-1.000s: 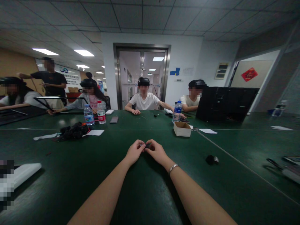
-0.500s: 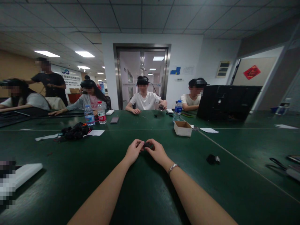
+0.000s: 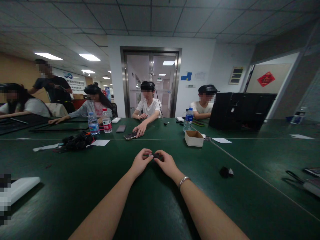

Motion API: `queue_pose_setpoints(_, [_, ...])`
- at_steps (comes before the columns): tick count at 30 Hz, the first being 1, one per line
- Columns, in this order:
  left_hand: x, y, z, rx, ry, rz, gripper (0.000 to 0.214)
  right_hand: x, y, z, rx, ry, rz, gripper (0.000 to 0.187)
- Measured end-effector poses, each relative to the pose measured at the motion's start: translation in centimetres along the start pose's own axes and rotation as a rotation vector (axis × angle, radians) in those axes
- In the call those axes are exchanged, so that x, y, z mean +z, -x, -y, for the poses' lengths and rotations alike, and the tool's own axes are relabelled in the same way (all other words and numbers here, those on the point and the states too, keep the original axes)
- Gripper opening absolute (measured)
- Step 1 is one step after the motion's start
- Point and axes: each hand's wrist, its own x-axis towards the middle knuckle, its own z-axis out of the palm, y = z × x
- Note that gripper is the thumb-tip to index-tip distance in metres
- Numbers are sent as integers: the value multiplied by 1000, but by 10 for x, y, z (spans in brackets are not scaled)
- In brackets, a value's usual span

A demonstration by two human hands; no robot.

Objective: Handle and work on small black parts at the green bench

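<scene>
Both my hands meet over the green table near its middle. My left hand and my right hand pinch a small dark part between their fingertips. A light end of the part shows by my left thumb. A bracelet sits on my right wrist. What the part is I cannot make out.
A small black object lies to the right of my hands. An open cardboard box, water bottles, a dark bundle, papers and a black monitor stand farther off. Several people sit across the table; one reaches for a phone.
My hands have stayed together on the part with only slight finger shifts. The person opposite has leaned and stretched a hand forward to a phone on the table.
</scene>
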Motion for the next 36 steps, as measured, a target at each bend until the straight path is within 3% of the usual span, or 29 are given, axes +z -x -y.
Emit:
queue_pose_setpoints(5, [1, -1, 4, -74, 13, -6, 33, 1, 0, 1, -1, 11, 0, 24])
queue_pose_setpoints(22, [0, -4, 14, -44, -21, 10, 32, -1, 3, 4, 3, 32, 3, 24])
queue_pose_setpoints(36, [3, -2, 6, -68, 27, -34, 34, 1, 1, 0, 0, 24, -10, 26])
